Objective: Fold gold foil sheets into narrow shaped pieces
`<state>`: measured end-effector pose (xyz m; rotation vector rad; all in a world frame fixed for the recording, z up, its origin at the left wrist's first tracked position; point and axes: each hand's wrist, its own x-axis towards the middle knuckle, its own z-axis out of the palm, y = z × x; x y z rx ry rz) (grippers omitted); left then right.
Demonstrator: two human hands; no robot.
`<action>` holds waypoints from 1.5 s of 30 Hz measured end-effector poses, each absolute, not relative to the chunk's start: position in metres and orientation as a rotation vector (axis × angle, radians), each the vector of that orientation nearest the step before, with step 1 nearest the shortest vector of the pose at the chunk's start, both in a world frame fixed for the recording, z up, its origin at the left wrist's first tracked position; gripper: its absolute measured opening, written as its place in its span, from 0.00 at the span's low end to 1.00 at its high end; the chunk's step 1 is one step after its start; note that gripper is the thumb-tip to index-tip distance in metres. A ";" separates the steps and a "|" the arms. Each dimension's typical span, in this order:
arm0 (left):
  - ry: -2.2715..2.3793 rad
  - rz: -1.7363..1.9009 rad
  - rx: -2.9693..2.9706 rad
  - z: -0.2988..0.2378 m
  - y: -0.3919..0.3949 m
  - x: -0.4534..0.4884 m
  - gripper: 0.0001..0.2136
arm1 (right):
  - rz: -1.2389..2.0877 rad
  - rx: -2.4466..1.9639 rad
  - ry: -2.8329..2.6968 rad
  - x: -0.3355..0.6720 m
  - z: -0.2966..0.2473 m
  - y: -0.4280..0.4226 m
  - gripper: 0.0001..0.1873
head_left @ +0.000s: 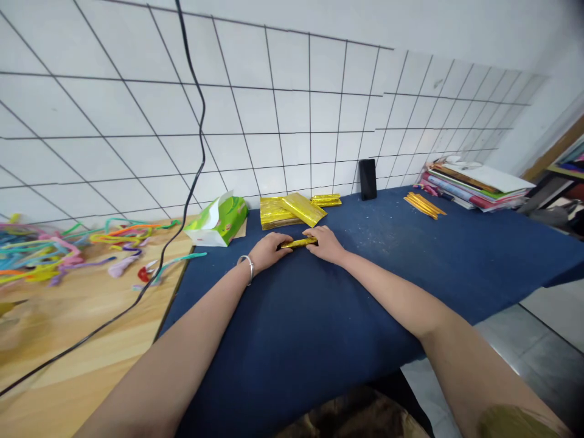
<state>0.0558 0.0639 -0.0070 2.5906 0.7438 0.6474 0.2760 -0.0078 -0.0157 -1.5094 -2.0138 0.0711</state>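
Note:
A narrow strip of gold foil paper (299, 243), folded or rolled, lies level just above or on the dark blue cloth (292, 316). Its left end is gripped by my left hand (269, 250), which has a silver bangle at the wrist. At the other end, the fingers of my right hand (326, 243) close round it. Right behind my hands is a stack of gold foil paper (274, 213), with a loose packet of gold sheets (305, 208) leaning across it. Several folded gold strips (326, 199) lie to the right of the stack.
Left of the stack stands a green tissue pack (219, 219). A black phone (367, 179) leans on the tiled wall. Thin orange-gold strips (424, 205) and a pile of books (477, 185) are farther right. A black cable (201, 121) hangs before coloured pipe cleaners (68, 249) on a wooden table.

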 end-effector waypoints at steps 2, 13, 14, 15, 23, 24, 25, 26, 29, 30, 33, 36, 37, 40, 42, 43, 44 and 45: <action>0.757 0.650 2.591 -0.008 0.064 0.056 0.15 | 0.085 -1.524 -2.003 0.276 -0.016 -0.009 0.20; 0.903 0.715 2.447 -0.017 0.062 0.058 0.20 | 0.263 -1.446 -1.940 0.280 -0.011 -0.014 0.12; 0.903 0.710 2.411 -0.017 0.061 0.059 0.21 | 0.292 -1.429 -1.922 0.282 -0.010 -0.015 0.11; 0.896 0.705 2.361 -0.016 0.060 0.059 0.22 | 0.321 -1.414 -1.895 0.287 -0.009 -0.015 0.11; 0.857 0.682 2.188 -0.012 0.061 0.063 0.22 | 0.482 -1.449 -1.303 0.354 -0.007 0.007 0.14; 0.869 0.677 2.210 -0.012 0.061 0.063 0.22 | 0.513 -1.452 -1.228 0.364 -0.007 0.012 0.14; 0.875 0.673 2.232 -0.011 0.061 0.063 0.21 | 0.553 -1.453 -1.168 0.372 -0.007 0.017 0.13; 0.876 0.668 2.249 -0.011 0.061 0.063 0.21 | 0.593 -1.453 -1.120 0.381 -0.006 0.023 0.12; 0.859 0.650 2.272 -0.010 0.063 0.063 0.19 | 0.700 -1.446 -1.047 0.400 -0.003 0.040 0.10; 0.858 0.647 2.273 -0.010 0.064 0.063 0.19 | 0.724 -1.446 -1.038 0.405 -0.001 0.046 0.11; 0.859 0.636 2.274 -0.010 0.067 0.063 0.18 | 0.746 -1.453 -1.039 0.416 0.004 0.065 0.14; 0.839 0.629 2.265 -0.008 0.069 0.064 0.16 | 0.705 -1.479 -1.094 0.422 0.011 0.085 0.15; 0.834 0.628 2.263 -0.007 0.069 0.064 0.15 | 0.680 -1.493 -1.126 0.423 0.014 0.093 0.14; 0.826 0.626 2.255 -0.005 0.070 0.065 0.14 | 0.576 -1.545 -1.243 0.423 0.025 0.116 0.14; 0.822 0.633 2.246 -0.004 0.071 0.065 0.14 | 0.476 -1.586 -1.322 0.422 0.033 0.129 0.14; 0.820 0.634 2.242 -0.004 0.072 0.065 0.14 | 0.416 -1.610 -1.355 0.421 0.037 0.134 0.14; 0.819 0.634 2.239 -0.004 0.073 0.065 0.14 | 0.350 -1.637 -1.382 0.421 0.040 0.138 0.14; 0.819 0.633 2.236 -0.005 0.073 0.065 0.14 | 0.281 -1.664 -1.405 0.421 0.043 0.139 0.15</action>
